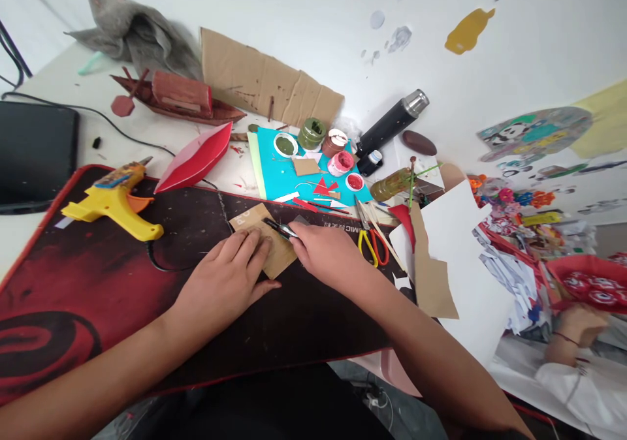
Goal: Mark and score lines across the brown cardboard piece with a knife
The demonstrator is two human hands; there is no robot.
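A small square of brown cardboard (280,258) lies on the dark red-and-black mat (304,322). Flat on its left part rests my left hand (230,270), fingers stretched out and pressing it down. My right hand (323,251) is closed around a black utility knife (278,227), whose front end touches the upper part of the cardboard. The fingers of that hand partly hide the knife's handle, and the blade tip is too small to make out. To the right of my right hand lie scissors (373,245) with yellow and orange handles.
A yellow glue gun (115,198) lies at left, beside a red paper boat shape (196,159). Behind stand a brown model boat (181,97) and open paint jars (312,133) on blue paper (274,182). A co-worker's arm (571,335) shows at far right.
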